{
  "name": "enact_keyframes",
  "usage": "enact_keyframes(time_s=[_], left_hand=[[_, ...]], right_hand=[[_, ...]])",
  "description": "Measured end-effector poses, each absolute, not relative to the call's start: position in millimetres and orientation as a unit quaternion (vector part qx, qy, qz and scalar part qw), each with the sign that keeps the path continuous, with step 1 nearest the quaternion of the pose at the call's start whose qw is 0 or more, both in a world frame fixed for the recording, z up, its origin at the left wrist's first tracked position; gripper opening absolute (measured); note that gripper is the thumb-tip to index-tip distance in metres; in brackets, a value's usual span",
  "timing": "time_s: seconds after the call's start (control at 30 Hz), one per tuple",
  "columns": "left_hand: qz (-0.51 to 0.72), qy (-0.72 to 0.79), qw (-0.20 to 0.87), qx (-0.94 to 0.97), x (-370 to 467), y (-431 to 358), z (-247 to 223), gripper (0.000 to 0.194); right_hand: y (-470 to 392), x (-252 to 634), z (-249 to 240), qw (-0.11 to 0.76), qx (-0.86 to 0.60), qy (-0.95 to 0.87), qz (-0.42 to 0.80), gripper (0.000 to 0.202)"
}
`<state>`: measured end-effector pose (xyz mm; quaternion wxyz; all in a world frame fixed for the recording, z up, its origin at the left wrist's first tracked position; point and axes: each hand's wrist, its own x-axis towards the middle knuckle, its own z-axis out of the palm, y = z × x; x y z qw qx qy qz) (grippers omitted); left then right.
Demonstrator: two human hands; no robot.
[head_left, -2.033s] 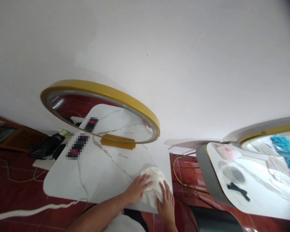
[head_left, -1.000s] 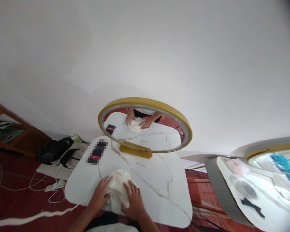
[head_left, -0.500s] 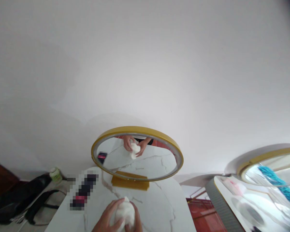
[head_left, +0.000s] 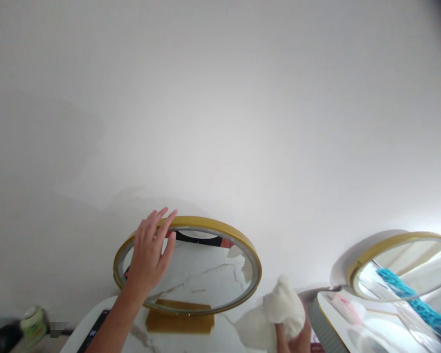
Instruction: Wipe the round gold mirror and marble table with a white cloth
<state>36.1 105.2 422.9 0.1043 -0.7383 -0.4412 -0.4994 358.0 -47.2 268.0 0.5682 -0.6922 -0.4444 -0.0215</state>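
Note:
My left hand [head_left: 149, 247] is raised in front of the upper left rim of a round gold-framed mirror [head_left: 220, 224], its fingers stretched out and spread. Whether the fingertips press on the rim I cannot tell. Low on the right, my right hand [head_left: 300, 340] is closed around a bunched white cloth [head_left: 284, 309], part of which hangs down to the left. The mirror stands on a gold base [head_left: 180, 321] on a white marbled table [head_left: 169, 343].
A phone [head_left: 93, 333] lies at the table's left side. Further left is a pale green container [head_left: 34, 324]. On the right stands another white table [head_left: 330, 314] with a second gold-framed mirror [head_left: 382, 247] and a pink item [head_left: 343, 306]. The wall [head_left: 220, 122] rises behind.
Both hands held the white cloth together low in front of the mirror. My left hand has let go and risen to the rim; my right has carried the cloth rightward.

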Motion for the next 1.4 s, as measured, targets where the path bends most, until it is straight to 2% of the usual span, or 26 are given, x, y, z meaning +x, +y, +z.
enact_keyframes(time_s=[0.07,0.13,0.23,0.33,0.53,0.7,0.93,1.07,1.23,1.4], left_hand=[[-0.483,-0.442,0.095,-0.750,41,113,419,0.046],[-0.474,-0.440,0.086,-0.757,43,118,411,0.044],[-0.476,-0.436,0.080,-0.760,42,122,403,0.043],[-0.477,-0.436,0.072,-0.760,41,125,401,0.042],[-0.479,-0.450,0.069,-0.751,41,127,400,0.041],[-0.490,-0.429,0.063,-0.756,43,125,397,0.044],[-0.509,-0.403,0.086,-0.756,40,133,390,0.046],[-0.485,-0.432,0.083,-0.756,41,133,393,0.042],[-0.494,-0.450,0.081,-0.739,45,133,394,0.039],[-0.497,-0.454,0.082,-0.735,46,132,393,0.039]], right_hand=[[-30,366,308,0.588,-0.640,-0.489,-0.076,0.075],[-8,362,347,0.569,-0.588,-0.560,-0.125,0.071],[25,341,385,0.500,-0.557,-0.652,-0.121,0.066],[48,315,397,0.438,-0.573,-0.677,-0.145,0.062],[62,274,415,0.406,-0.587,-0.673,-0.196,0.077],[72,242,441,0.381,-0.526,-0.732,-0.207,0.083],[87,236,442,0.329,-0.501,-0.765,-0.237,0.059],[82,252,438,0.321,-0.512,-0.758,-0.246,0.054],[72,284,421,0.348,-0.546,-0.730,-0.219,0.052],[65,317,384,0.422,-0.555,-0.689,-0.199,0.050]])
